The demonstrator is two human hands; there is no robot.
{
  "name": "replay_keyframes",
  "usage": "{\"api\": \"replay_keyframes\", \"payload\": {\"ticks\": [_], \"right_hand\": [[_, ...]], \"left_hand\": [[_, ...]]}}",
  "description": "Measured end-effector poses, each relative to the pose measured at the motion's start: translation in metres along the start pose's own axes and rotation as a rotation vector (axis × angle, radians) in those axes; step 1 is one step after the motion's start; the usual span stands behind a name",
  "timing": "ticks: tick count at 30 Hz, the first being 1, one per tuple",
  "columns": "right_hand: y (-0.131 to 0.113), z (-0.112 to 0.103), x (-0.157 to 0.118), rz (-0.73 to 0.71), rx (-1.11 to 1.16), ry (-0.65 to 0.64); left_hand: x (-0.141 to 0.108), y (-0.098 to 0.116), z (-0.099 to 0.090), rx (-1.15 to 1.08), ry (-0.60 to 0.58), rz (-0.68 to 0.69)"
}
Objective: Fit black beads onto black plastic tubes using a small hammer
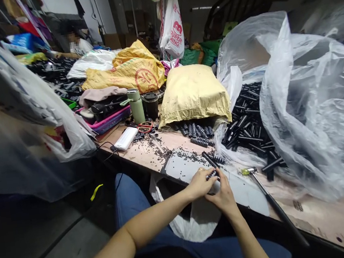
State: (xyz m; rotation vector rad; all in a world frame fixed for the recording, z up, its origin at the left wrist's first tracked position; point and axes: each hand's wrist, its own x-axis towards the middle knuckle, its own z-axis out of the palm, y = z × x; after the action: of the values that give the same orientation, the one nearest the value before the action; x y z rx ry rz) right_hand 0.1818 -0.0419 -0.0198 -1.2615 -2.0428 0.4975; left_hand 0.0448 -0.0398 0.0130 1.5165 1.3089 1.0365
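Your desk (326, 220) runs slantwise in front of you, from far left to near right. On its right side stands a billowing clear plastic bag (313, 123), beside a heap of black tubes (247, 121); a pale yellow sack (192, 90) sits beyond your hands. A grey board (247, 195) lies along the near edge, under the work, and the hammer (275, 202) rests to the right of your right hand, handle pointing toward you.

Your left hand (198, 184) comes in from the left with its grip closed on a small checkered piece (211, 175). Your right hand (225, 192) meets it from the right, fingers curled in close; whether that grip pinches the piece or only steadies it, I cannot tell.

The relation that matters: one black tube (209, 158) lies just beyond the piece, its long axis pointing away and leftward, its near end reaching your right fingertips, the nearer ones. Whether that end is held or merely touched is hidden. Tiny black bits (191, 156) dot the board past it.
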Motion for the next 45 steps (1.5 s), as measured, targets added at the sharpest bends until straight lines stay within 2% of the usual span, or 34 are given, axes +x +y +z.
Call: {"api": "replay_keyframes", "payload": {"ticks": [3, 5, 7, 10, 11, 13, 16, 19, 22, 24, 26, 30, 31, 34, 37, 39, 43, 45], "right_hand": [[-0.004, 0.007, -0.004, 0.014, -0.058, -0.002], [-0.005, -0.001, -0.008, 0.029, -0.123, -0.028], [0.002, -0.021, -0.016, 0.116, -0.234, 0.034], [0.027, -0.065, -0.032, 0.41, -0.515, 0.236], [0.036, -0.078, -0.038, 0.498, -0.607, 0.264], [0.054, -0.098, -0.048, 0.592, -0.742, 0.228], [0.066, -0.109, -0.052, 0.615, -0.812, 0.136], [0.049, -0.109, -0.049, 0.664, -0.668, 0.068], [0.008, -0.103, -0.05, 0.657, -0.343, -0.031], [-0.018, -0.094, -0.055, 0.596, -0.221, -0.021], [-0.036, -0.082, -0.061, 0.56, -0.234, -0.015], [-0.048, -0.069, -0.066, 0.593, -0.329, -0.178], [-0.052, -0.071, -0.064, 0.586, -0.318, -0.17], [-0.074, -0.079, -0.053, 0.499, -0.21, -0.028], [-0.097, -0.073, -0.041, 0.391, -0.125, 0.033], [-0.102, -0.057, -0.036, 0.361, -0.169, -0.052], [-0.097, -0.03, -0.034, 0.426, -0.337, -0.375], [-0.093, -0.032, -0.036, 0.437, -0.329, -0.383]], "left_hand": [[-0.001, -0.009, -0.001, 0.313, -0.072, 0.166], [0.002, -0.018, -0.004, 0.486, -0.166, 0.267], [0.005, -0.027, -0.01, 0.618, -0.262, 0.384], [0.009, -0.037, -0.023, 0.783, -0.329, 0.541], [0.01, -0.039, -0.028, 0.829, -0.343, 0.584], [0.009, -0.041, -0.035, 0.904, -0.348, 0.644], [0.008, -0.041, -0.041, 0.996, -0.278, 0.669], [0.006, -0.041, -0.041, 1.04, -0.212, 0.669], [0.006, -0.042, -0.039, 1.031, -0.188, 0.652], [0.005, -0.044, -0.039, 1.008, -0.174, 0.637], [0.004, -0.044, -0.039, 0.985, -0.163, 0.612], [-0.002, -0.04, -0.03, 1.0, -0.164, 0.556], [-0.005, -0.039, -0.026, 1.017, -0.162, 0.546], [-0.015, -0.034, -0.011, 1.063, -0.155, 0.502], [-0.023, -0.033, -0.001, 1.076, -0.18, 0.458], [-0.025, -0.036, 0.002, 1.067, -0.199, 0.457], [-0.016, -0.042, -0.001, 1.037, -0.189, 0.485], [-0.007, -0.04, -0.005, 1.016, -0.185, 0.489]]}}
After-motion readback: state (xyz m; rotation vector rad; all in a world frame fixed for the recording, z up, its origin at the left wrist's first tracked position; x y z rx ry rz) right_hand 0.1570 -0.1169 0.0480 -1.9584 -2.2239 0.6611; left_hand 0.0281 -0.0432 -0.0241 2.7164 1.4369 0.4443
